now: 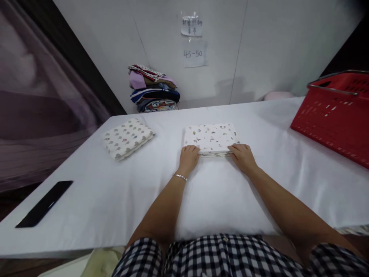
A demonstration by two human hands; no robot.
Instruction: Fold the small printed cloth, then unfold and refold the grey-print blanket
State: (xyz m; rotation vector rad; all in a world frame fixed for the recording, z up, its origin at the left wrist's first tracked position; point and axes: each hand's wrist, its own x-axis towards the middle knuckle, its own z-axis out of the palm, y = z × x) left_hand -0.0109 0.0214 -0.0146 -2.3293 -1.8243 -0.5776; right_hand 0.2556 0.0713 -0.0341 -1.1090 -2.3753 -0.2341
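Observation:
A folded white cloth [211, 136] with small printed figures lies flat on the white-covered table in front of me. My left hand [189, 157] grips its near left corner, fingers on top and closed on the layered edge. At the near right corner my right hand [243, 157] holds the cloth the same way; the thumbs are partly hidden. Between the hands the stacked layers of the near edge show. Off to the left lies a second folded cloth [129, 138], cream with grey tree-like prints, touched by neither hand.
A red plastic basket [334, 123] stands at the right. Behind the table's far edge is a stack of folded clothes [155, 90] against the wall. A flat black object [46, 204] lies at the table's left edge. Two paper notes [194, 54] are on the wall.

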